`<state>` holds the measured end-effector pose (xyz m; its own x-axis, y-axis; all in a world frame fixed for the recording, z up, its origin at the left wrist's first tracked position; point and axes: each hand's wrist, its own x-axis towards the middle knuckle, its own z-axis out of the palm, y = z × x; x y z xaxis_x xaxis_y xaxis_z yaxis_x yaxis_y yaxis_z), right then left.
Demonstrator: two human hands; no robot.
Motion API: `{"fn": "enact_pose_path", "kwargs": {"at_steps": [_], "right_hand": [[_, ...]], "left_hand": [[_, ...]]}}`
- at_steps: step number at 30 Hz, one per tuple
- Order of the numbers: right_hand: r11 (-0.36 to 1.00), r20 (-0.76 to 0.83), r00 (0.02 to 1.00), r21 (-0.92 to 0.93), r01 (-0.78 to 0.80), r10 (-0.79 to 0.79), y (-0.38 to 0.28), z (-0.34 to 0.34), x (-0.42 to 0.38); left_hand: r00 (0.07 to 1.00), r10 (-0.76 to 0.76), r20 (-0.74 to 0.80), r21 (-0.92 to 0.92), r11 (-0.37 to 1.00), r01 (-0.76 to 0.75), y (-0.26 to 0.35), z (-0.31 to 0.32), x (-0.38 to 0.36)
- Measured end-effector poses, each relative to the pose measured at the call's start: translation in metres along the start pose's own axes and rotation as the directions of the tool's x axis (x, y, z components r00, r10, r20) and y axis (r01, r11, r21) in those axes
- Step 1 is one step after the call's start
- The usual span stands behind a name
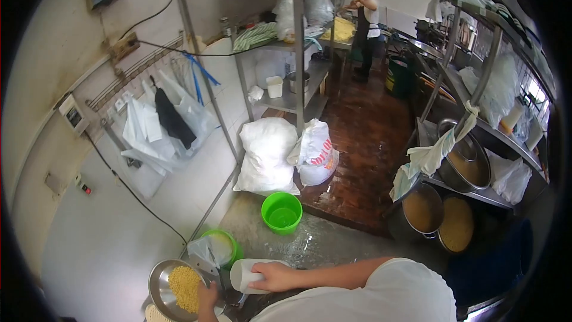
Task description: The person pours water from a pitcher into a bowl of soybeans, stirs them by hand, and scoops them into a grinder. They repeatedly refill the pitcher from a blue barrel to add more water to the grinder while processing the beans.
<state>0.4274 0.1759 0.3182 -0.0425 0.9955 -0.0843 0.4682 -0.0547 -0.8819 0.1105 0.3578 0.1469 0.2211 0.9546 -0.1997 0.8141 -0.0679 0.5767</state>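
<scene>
My right hand (275,276) is closed round a white plastic container (242,273), which is tilted on its side. My left hand (207,299) is at the right side of a steel bowl (156,280), next to a heap of yellow grains (185,287) inside it. How its fingers are set, and whether they grip the rim, I cannot make out. A green bucket (236,251) with a clear plastic bag (205,251) at its edge stands just beyond the bowl.
A second green bucket (282,212) stands on the wet floor before two white sacks (267,154). Pots of yellowish contents (422,210) sit at right under a metal shelf (506,143). Another person (364,30) stands by a far table.
</scene>
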Motion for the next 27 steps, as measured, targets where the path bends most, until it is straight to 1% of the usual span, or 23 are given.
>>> {"fn": "enact_pose_path", "kwargs": {"at_steps": [1,4,5,7,8,9,10,11,12,13,14,15,17,18,19,20,21,22,23,24,25,26,27], "right_hand": [[0.999,0.0,0.999,-0.001,-0.033,0.033,0.003,-0.009,-0.009],[0.989,-0.06,0.989,0.068,-0.131,0.136,0.019,-0.022,-0.033],[0.989,-0.058,0.989,0.07,-0.134,0.138,0.028,-0.023,-0.041],[0.97,-0.155,0.965,0.154,-0.188,0.212,0.044,-0.027,-0.053],[0.97,-0.151,0.965,0.154,-0.19,0.213,0.051,-0.028,-0.06],[0.947,-0.175,0.941,0.195,-0.255,0.29,0.055,-0.033,-0.066],[0.918,-0.194,0.911,0.237,-0.318,0.365,0.06,-0.037,-0.072],[0.918,-0.185,0.913,0.236,-0.319,0.364,0.066,-0.038,-0.077],[0.879,-0.202,0.88,0.318,-0.355,0.429,0.076,-0.035,-0.081],[0.832,-0.21,0.844,0.399,-0.386,0.493,0.085,-0.031,-0.083],[0.83,-0.198,0.847,0.4,-0.39,0.493,0.098,-0.026,-0.084],[0.768,-0.182,0.824,0.509,-0.389,0.537,0.111,-0.019,-0.083],[0.655,-0.119,0.777,0.624,-0.426,0.619,0.107,-0.022,-0.088],[0.585,-0.087,0.774,0.709,-0.394,0.627,0.121,-0.014,-0.085],[0.527,-0.069,0.794,0.782,-0.333,0.604,0.118,-0.013,-0.088],[0.457,-0.043,0.812,0.843,-0.283,0.582,0.112,-0.019,-0.09],[0.419,-0.042,0.805,0.869,-0.262,0.591,0.101,-0.022,-0.091],[0.381,-0.039,0.798,0.892,-0.244,0.601,0.09,-0.026,-0.091],[0.401,-0.037,0.816,0.883,-0.243,0.577,0.085,-0.027,-0.093],[0.421,-0.037,0.834,0.875,-0.24,0.551,0.082,-0.03,-0.094],[0.402,0.0,0.848,0.88,-0.251,0.53,0.081,-0.032,-0.092],[0.378,0.04,0.858,0.886,-0.267,0.512,0.08,-0.031,-0.092],[0.364,0.058,0.895,0.9,-0.238,0.442,0.075,-0.031,-0.092]], "left_hand": [[0.999,-0.042,-0.026,0.064,0.997,0.043,0.005,0.004,0.001],[0.993,-0.104,-0.047,0.075,0.991,0.108,0.033,-0.004,-0.015],[0.996,-0.061,-0.057,0.091,0.994,0.066,0.01,0.007,-0.005],[0.992,-0.022,-0.126,0.115,0.993,0.037,0.021,0.012,-0.019],[0.981,0.02,-0.195,0.142,0.99,0.008,0.025,0.014,-0.027],[0.981,0.014,-0.196,0.142,0.99,0.014,0.035,0.018,-0.036],[0.967,0.007,-0.253,0.214,0.976,0.049,0.047,0.025,-0.048],[0.951,0.003,-0.31,0.283,0.955,0.089,0.059,0.032,-0.058],[0.95,-0.006,-0.312,0.284,0.954,0.099,0.069,0.04,-0.065],[0.936,0.003,-0.352,0.377,0.916,0.139,0.077,0.047,-0.071],[0.921,0.017,-0.389,0.466,0.866,0.181,0.082,0.053,-0.077],[0.921,0.006,-0.389,0.469,0.862,0.193,0.084,0.062,-0.077],[0.97,0.044,-0.24,0.429,0.901,0.066,0.084,0.079,-0.084],[0.998,0.051,-0.02,-0.007,0.999,-0.051,0.118,0.069,-0.092],[0.971,0.061,0.229,-0.092,0.995,-0.04,0.14,0.071,-0.094],[0.885,0.082,0.459,-0.183,0.983,0.004,0.161,0.075,-0.099],[0.854,0.25,0.457,-0.269,0.954,-0.136,0.21,0.061,-0.121],[0.813,0.321,0.486,-0.274,0.939,-0.207,0.23,0.065,-0.128],[0.766,0.5,0.405,-0.37,0.855,-0.363,0.23,0.078,-0.132],[0.709,0.568,0.418,-0.413,0.814,-0.409,0.249,0.073,-0.137],[0.681,0.572,0.457,-0.307,0.82,-0.483,0.255,0.072,-0.136],[0.71,0.595,0.377,-0.319,0.803,-0.503,0.257,0.076,-0.138],[0.733,0.625,0.27,-0.246,0.78,-0.575,0.252,0.08,-0.137]]}}
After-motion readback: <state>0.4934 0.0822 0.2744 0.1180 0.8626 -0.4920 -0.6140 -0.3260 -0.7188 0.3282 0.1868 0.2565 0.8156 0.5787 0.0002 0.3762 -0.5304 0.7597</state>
